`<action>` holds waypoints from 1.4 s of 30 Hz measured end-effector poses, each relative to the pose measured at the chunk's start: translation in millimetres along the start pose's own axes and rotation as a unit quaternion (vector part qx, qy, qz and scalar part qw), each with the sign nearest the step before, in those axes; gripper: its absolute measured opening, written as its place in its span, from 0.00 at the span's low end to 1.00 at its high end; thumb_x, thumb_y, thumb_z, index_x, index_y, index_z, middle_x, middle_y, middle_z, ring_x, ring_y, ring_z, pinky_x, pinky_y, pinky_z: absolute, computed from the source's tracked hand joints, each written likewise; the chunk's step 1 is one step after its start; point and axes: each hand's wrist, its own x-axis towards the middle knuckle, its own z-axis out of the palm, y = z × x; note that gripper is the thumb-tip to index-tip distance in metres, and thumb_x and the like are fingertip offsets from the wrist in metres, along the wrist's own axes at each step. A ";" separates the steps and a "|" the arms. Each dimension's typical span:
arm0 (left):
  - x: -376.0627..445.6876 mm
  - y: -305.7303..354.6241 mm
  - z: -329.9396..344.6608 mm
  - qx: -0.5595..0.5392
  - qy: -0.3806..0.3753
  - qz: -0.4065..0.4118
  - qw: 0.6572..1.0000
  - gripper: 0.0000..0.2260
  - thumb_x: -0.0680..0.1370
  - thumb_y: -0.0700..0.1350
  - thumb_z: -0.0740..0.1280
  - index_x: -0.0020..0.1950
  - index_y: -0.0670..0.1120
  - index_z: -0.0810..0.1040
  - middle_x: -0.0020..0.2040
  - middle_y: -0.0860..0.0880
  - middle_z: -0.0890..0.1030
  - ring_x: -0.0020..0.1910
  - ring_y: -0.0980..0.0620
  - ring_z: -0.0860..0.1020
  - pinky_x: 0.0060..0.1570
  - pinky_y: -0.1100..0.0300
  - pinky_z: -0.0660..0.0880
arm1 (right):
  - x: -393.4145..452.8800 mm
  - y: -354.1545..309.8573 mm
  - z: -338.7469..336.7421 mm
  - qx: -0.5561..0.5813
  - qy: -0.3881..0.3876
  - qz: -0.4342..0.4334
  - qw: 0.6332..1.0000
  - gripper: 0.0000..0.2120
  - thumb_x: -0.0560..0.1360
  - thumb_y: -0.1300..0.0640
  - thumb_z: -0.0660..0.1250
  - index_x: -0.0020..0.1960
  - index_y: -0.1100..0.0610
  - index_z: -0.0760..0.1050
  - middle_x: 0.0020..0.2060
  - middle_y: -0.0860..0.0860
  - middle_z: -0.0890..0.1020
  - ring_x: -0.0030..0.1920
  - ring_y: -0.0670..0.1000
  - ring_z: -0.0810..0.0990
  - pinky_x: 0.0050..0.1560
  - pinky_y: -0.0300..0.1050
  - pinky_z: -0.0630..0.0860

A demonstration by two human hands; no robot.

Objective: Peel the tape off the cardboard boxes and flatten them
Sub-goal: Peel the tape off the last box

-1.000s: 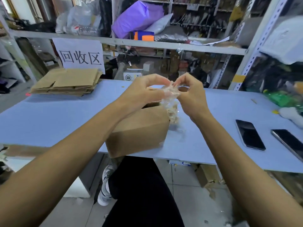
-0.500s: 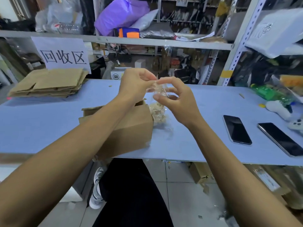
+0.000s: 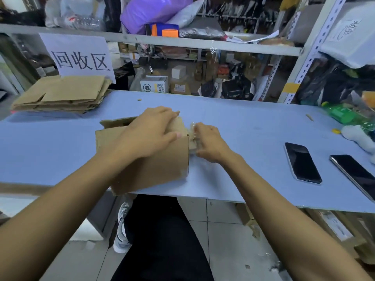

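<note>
Where the pale blue worktop (image 3: 60,151) meets its near edge, a small brown cardboard box (image 3: 154,169) sits with one lower corner overhanging, its top flaps partly raised. The left hand (image 3: 150,134) lies across the top of the box, fingers fairly straight and spread, pressing on a flap at the right side. Just beside the box's right wall, the right hand (image 3: 209,142) has its fingers curled round a crumpled wad of clear peeled tape (image 3: 192,136), which touches the box's upper right corner. Well to the right lie two dark smartphones (image 3: 302,163), face up and side by side. Farther back on the left, a stack of flattened brown cardboard boxes (image 3: 60,94) rests at the worktop's far corner, below a white paper sign with black characters (image 3: 79,57) hanging from a grey metal shelf (image 3: 182,44). A green plastic package (image 3: 345,114) sits at the far right.
</note>
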 end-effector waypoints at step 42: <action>-106.2 -93.4 -45.9 -0.355 0.253 -0.142 0.889 0.17 0.75 0.58 0.68 0.60 0.51 0.76 0.49 0.51 0.83 0.47 0.55 0.80 0.47 0.60 0.75 | -34.5 -112.1 11.6 0.400 0.069 -0.077 0.911 0.44 0.62 0.41 0.79 0.74 0.41 0.65 0.71 0.40 0.67 0.71 0.40 0.67 0.70 0.48 0.71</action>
